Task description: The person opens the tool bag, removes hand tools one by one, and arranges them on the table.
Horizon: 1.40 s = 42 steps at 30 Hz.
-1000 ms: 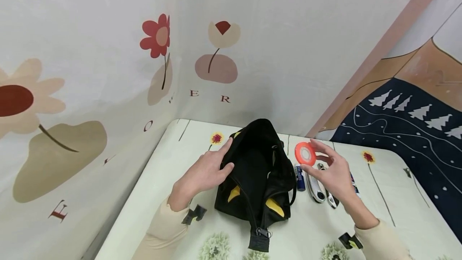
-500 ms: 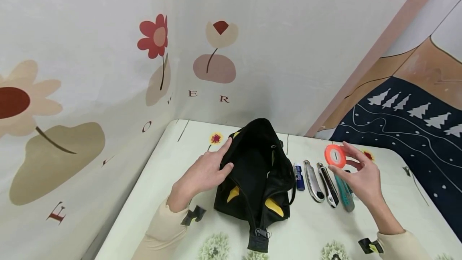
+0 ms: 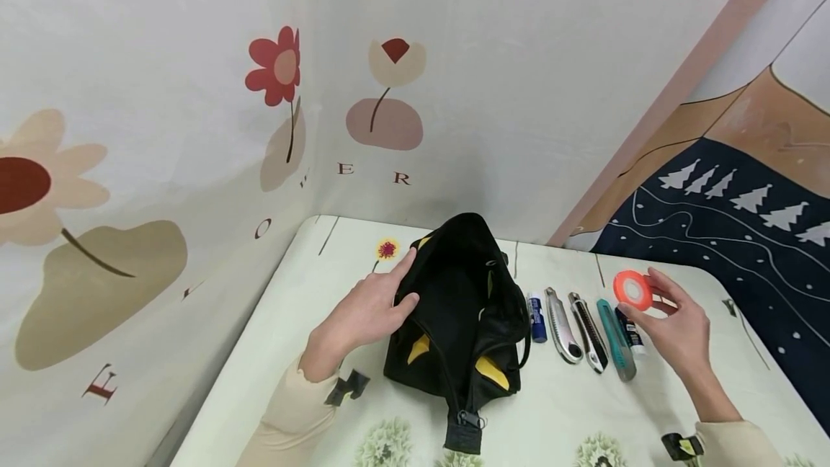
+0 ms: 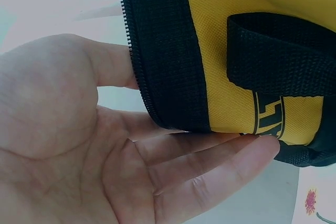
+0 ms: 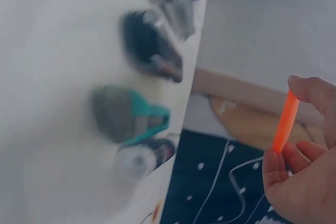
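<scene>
A black tool bag [image 3: 454, 294] with yellow patches stands on the table, its zipped mouth gaping. My left hand [image 3: 368, 308] holds the left rim, thumb at the opening and fingers along the outside. The left wrist view shows the left hand [image 4: 105, 129] against the bag's yellow side [image 4: 215, 77] and black zip edge [image 4: 165, 51]. Over the table's right part, my right hand [image 3: 677, 326] pinches an orange roll of tape [image 3: 618, 289] by its edge, above the table. Seen edge-on in the right wrist view, the tape roll [image 5: 285, 121] sits between thumb and fingertips.
Right of the bag lie a blue glue stick [image 3: 537, 318], a silver utility knife [image 3: 563, 326], a black-and-silver utility knife [image 3: 588, 334], a teal utility knife [image 3: 616, 341] and a dark tube with a white end [image 3: 630, 331]. A printed curtain [image 3: 519, 92] hangs behind the table.
My right hand has carried the tape roll rightward and slightly down, away from the bag, uncovering the knives and the tube. The left hand stays on the bag's rim.
</scene>
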{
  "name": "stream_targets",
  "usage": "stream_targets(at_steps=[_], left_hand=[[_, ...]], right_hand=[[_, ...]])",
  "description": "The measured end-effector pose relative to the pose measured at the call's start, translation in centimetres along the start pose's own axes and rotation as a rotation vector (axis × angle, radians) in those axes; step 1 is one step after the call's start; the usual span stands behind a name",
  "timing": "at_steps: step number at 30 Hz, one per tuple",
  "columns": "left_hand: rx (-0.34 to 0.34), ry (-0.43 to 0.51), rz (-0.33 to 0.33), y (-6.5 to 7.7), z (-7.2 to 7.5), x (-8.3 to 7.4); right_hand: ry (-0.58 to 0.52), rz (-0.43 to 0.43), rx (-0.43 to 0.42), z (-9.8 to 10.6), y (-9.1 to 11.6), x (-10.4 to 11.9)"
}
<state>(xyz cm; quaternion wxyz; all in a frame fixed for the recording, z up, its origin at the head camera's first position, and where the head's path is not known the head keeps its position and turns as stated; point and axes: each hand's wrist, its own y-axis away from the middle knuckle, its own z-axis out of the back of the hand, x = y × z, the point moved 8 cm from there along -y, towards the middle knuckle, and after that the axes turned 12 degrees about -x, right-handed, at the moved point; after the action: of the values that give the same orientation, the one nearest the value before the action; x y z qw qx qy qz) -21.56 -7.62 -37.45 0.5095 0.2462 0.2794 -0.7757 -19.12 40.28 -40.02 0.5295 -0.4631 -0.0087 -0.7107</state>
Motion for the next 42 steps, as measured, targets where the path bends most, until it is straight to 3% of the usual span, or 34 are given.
stream_targets(at_steps=[9, 18, 30, 36, 42], left_hand=[[0.001, 0.003, 0.005, 0.0, 0.0, 0.0], [-0.002, 0.006, 0.002, 0.1, 0.0, 0.1], [0.001, 0.010, 0.006, 0.0, 0.0, 0.1], [0.003, 0.016, 0.003, 0.1, -0.1, 0.0], [0.004, 0.008, -0.005, 0.0, -0.1, 0.0]], right_hand=[[0.081, -0.067, -0.005, 0.6, -0.2, -3.8], [0.149, -0.230, 0.058, 0.9, -0.6, -7.5], [0.258, -0.287, 0.190, 0.0, -0.5, -11.7], [0.274, -0.311, 0.220, -0.2, -0.2, -12.7], [0.284, -0.282, 0.240, -0.5, 0.1, -13.2]])
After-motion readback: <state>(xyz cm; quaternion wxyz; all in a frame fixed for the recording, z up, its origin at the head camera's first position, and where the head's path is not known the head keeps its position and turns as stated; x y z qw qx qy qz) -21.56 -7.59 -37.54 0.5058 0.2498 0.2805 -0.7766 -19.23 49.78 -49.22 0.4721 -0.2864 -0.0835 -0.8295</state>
